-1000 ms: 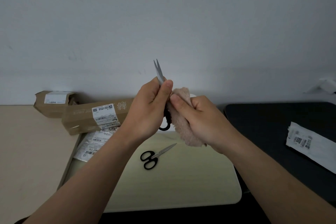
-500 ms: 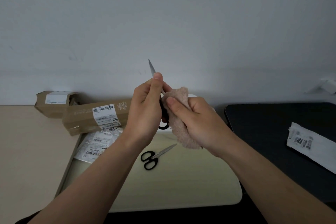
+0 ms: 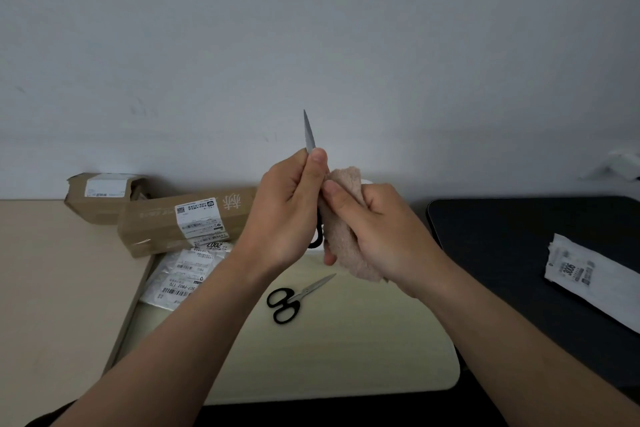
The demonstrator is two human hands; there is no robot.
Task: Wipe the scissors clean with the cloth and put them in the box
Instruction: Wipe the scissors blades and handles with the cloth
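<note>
Now scissors (image 3: 309, 132) upright at centre frame, tip at 12 o'clock, blades pressed together where a second ago slightly parted; wiping likely on the handle end, boxing yet to come. Left hand (image 3: 284, 211) clenched round the blades, right hand (image 3: 377, 232) at 3 o'clock gripping cloth (image 3: 343, 232) against the handles. Second pair (image 3: 294, 296) lying at 6 o'clock, cardboard box (image 3: 180, 222) at 9.

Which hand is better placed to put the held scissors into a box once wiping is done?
Left. The left hand already grips the held scissors, and the cardboard boxes lie on its side. The right hand is full of cloth. Which box is meant, I cannot tell.
</note>
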